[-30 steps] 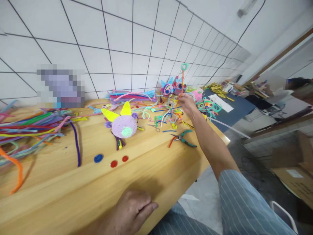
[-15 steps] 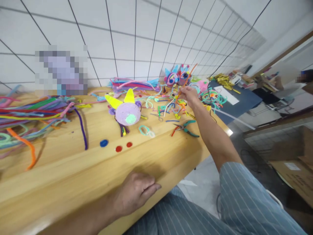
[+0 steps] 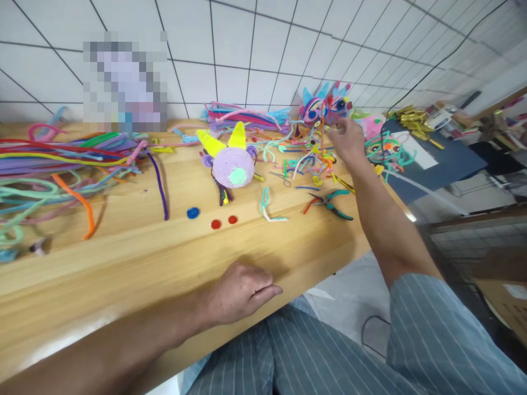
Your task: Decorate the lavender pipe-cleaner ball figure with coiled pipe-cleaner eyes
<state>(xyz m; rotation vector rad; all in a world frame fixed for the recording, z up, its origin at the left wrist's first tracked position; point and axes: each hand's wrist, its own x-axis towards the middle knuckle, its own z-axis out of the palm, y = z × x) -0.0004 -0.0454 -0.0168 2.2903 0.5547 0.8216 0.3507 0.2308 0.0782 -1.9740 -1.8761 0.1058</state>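
My right hand (image 3: 349, 140) reaches far over the wooden table (image 3: 135, 258) into a heap of short pipe-cleaner pieces (image 3: 304, 159). Its fingers are pinched on a thin orange pipe cleaner (image 3: 322, 125) that stands almost upright beside two colourful fuzzy figures (image 3: 325, 107). My left hand (image 3: 242, 291) rests at the table's near edge, fingers curled together, nothing visible in it. A round purple pipe-cleaner figure (image 3: 231, 165) with yellow ears sits mid-table.
Long pipe cleaners (image 3: 57, 164) spread over the left side, with loose purple (image 3: 161, 189) and orange (image 3: 80, 206) strands. Pliers (image 3: 329, 204), a teal-white piece (image 3: 268, 207), a blue disc (image 3: 192, 212) and two red discs (image 3: 224, 221) lie nearby. A dark blue table (image 3: 448, 159) stands right.
My right hand has brought the orange pipe cleaner down from raised to low in the heap. A teal-white piece now lies near the purple figure. The left hand has stayed put.
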